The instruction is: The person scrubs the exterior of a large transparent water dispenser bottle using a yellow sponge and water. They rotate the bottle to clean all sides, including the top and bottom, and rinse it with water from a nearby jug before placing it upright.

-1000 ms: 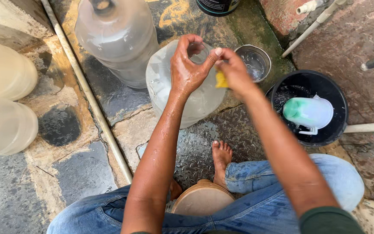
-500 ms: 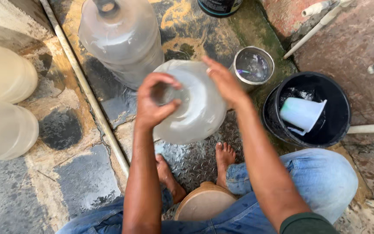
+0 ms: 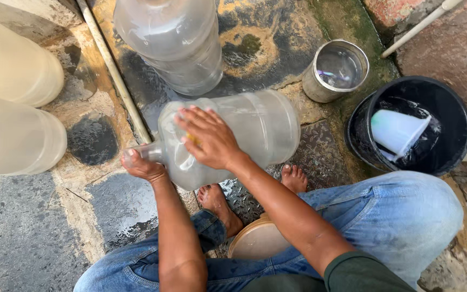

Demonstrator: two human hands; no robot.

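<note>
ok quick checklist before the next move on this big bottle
1. Left hand on the bottle neck: ok, it cups the mouth end.
2. Right hand flat on the big clear bottle: ok, something yellow under the fingers.
3. Bottle lying on its side: ok.
4. Bare feet clear of bottle: cannot tell, they sit just under it.
5. Black bucket within reach: ok, water and a pale jug inside.

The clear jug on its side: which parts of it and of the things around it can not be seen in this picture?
- Mouth of the jug: head view, covered by the left hand.
- Yellow item: mostly under the right hand; its kind is unclear.
- Second jug: top cut off by the upper edge.
- Bucket: the white cup and dark water hide its bottom.
- Round tan object: partly behind the forearm.
</note>
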